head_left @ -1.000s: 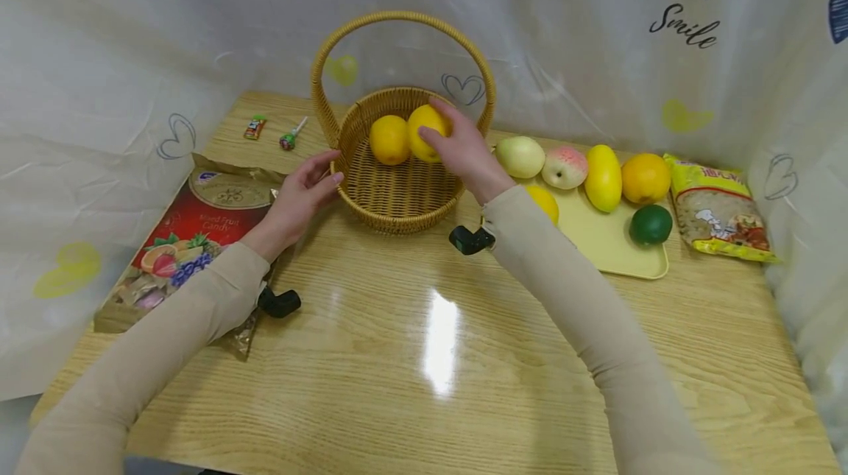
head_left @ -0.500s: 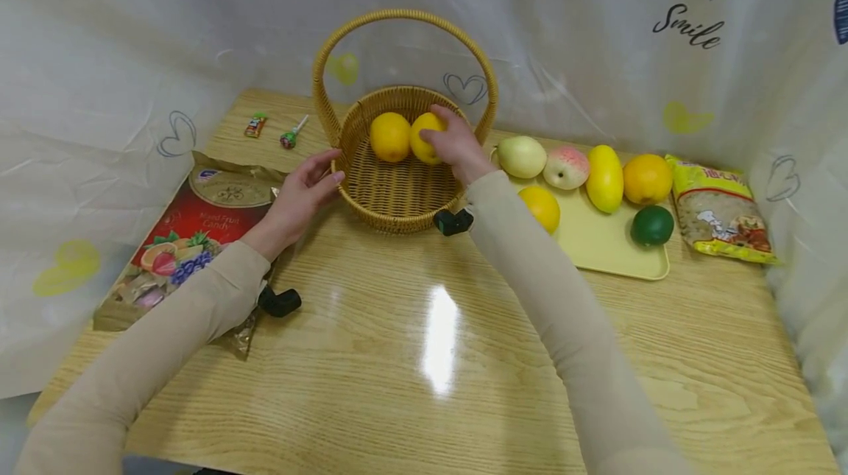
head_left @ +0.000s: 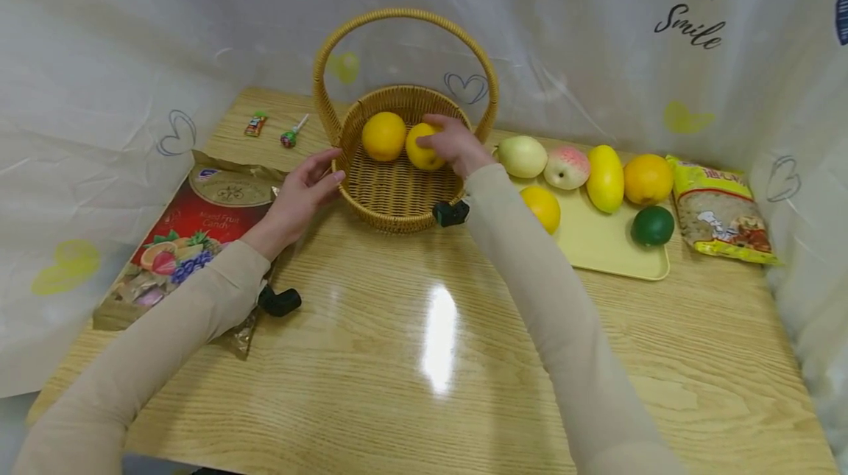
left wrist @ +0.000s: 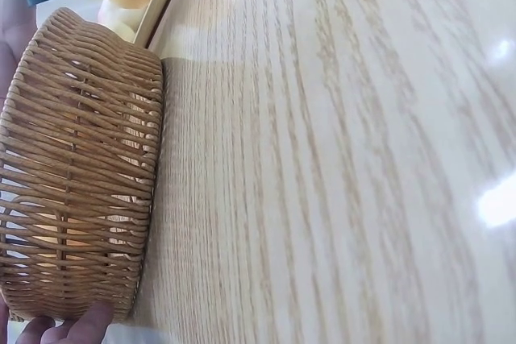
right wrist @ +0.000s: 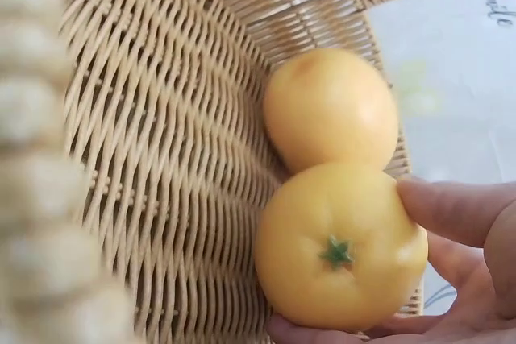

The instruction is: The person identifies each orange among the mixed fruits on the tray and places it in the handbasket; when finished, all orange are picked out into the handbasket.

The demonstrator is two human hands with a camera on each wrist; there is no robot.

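Observation:
A round wicker basket [head_left: 397, 221] with a tall handle stands at the back of the table. My left hand [head_left: 306, 191] holds its left side at the rim; in the left wrist view its fingers [left wrist: 89, 324] touch the woven wall. Inside the basket, my right hand [head_left: 457, 145] grips a yellow-orange orange [head_left: 422, 147] between thumb and fingers. The right wrist view shows this orange [right wrist: 339, 247] with a green star-shaped stem mark, against a second orange [right wrist: 330, 106]. That second orange [head_left: 384, 136] lies at the back left of the basket floor.
Right of the basket, a yellow tray [head_left: 612, 258] bears a pear [head_left: 522, 157], peach [head_left: 567, 168], mango [head_left: 605, 179], green fruit [head_left: 652, 225] and more oranges [head_left: 648, 179]. A food bag [head_left: 722, 213] lies beyond. Left are a candy bag [head_left: 199, 232], lollipop [head_left: 289, 138] and wrapped sweet [head_left: 255, 124].
My right hand has moved slightly left and lowered the orange further into the basket. The other orange has shifted a little left. My left hand has stayed at the rim.

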